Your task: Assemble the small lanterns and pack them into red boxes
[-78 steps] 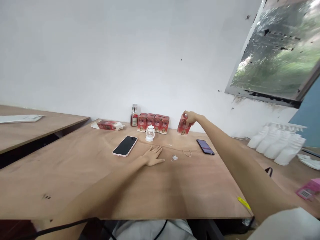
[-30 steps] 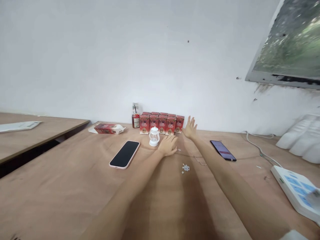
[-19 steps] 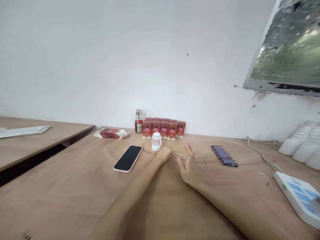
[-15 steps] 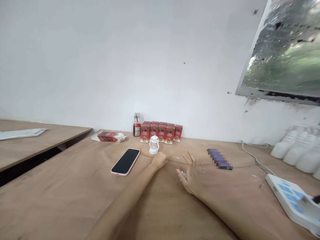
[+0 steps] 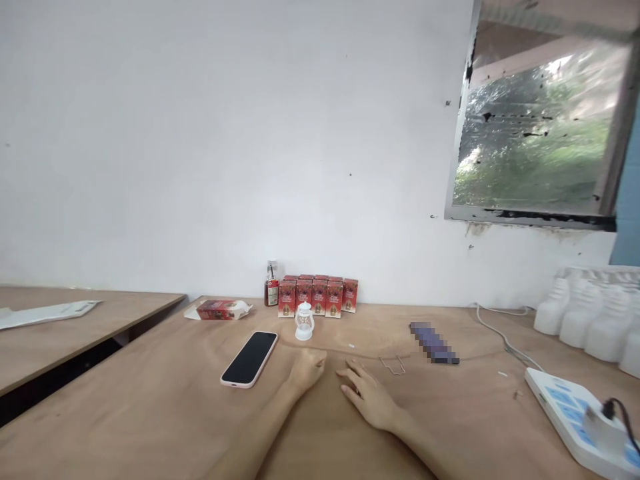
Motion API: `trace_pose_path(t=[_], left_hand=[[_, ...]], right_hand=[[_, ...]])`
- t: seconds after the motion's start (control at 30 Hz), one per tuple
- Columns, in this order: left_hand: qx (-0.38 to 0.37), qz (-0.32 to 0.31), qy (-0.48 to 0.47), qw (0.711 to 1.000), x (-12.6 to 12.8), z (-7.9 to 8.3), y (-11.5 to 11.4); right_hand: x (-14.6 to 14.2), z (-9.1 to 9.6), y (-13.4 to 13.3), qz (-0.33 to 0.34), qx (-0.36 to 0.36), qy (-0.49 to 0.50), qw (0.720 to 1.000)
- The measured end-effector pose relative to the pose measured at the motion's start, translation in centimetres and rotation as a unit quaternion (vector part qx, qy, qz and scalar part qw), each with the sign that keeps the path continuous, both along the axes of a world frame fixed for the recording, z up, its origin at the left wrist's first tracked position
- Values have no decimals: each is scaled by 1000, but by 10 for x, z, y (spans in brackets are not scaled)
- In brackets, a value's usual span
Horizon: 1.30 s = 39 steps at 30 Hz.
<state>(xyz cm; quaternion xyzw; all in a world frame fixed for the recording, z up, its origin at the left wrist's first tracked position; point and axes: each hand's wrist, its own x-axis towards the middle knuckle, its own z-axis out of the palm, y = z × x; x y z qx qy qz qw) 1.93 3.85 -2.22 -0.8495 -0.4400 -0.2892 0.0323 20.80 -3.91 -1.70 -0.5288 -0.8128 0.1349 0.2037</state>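
My left hand [image 5: 307, 370] is curled closed on the table, just in front of a small white lantern [image 5: 304, 325] with a clear middle. Whatever its fingers might hold is hidden. My right hand [image 5: 370, 399] lies palm down with its fingers apart, to the right of the left one. A small dark spot shows between its thumb and fingers, too small to name. Beyond its fingertips is a thin bent wire piece [image 5: 393, 365]. To the left of my left hand lies a phone [image 5: 250, 360] with a pink edge, dark screen up.
Red boxes [image 5: 320, 297] stand by the wall beside a bottle of dark liquid [image 5: 271, 287]. An opened red box [image 5: 219, 309] lies left of them. At right are a blurred-out purple object [image 5: 433, 343], a power strip [image 5: 560, 407] with a plug, its cable, and white bottles [image 5: 590, 320].
My right hand has turned from raised, with fingers up, to palm down with its fingers lower. My left hand stays closed. The head view has tilted up and turned a little right.
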Motion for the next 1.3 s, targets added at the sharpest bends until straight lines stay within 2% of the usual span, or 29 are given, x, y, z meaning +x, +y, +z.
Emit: trace_pose_path(t=[0.17, 0.3, 0.53, 0.77, 0.93, 1.03, 1.13, 1.2, 1.3], left_hand=[[-7, 10, -7, 1000, 2, 2, -4], [-15, 10, -7, 1000, 2, 6, -5], [-21, 29, 7, 999, -1, 12, -8], [-39, 43, 28, 998, -2, 12, -14], [-37, 127, 7, 991, -1, 10, -15], [-4, 232, -71, 970, -2, 9, -11], [50, 302, -185, 934, -7, 7, -2], [35, 294, -235, 926, -11, 4, 7], [-67, 219, -309, 923, -14, 0, 24]], right_hand=[[-1, -7, 4, -6, 56, 25, 998], [-5, -2, 13, -70, 107, -38, 991], [-24, 10, 31, -158, 67, -149, 974], [-21, 6, 29, -150, 65, -171, 972], [-19, 4, 30, -138, 84, -172, 972], [-17, 1, 30, -116, 134, -108, 978], [-9, -3, 28, -97, 197, 36, 975], [-1, -7, 27, -87, 226, 139, 960], [16, -11, 22, -102, 217, 220, 946]])
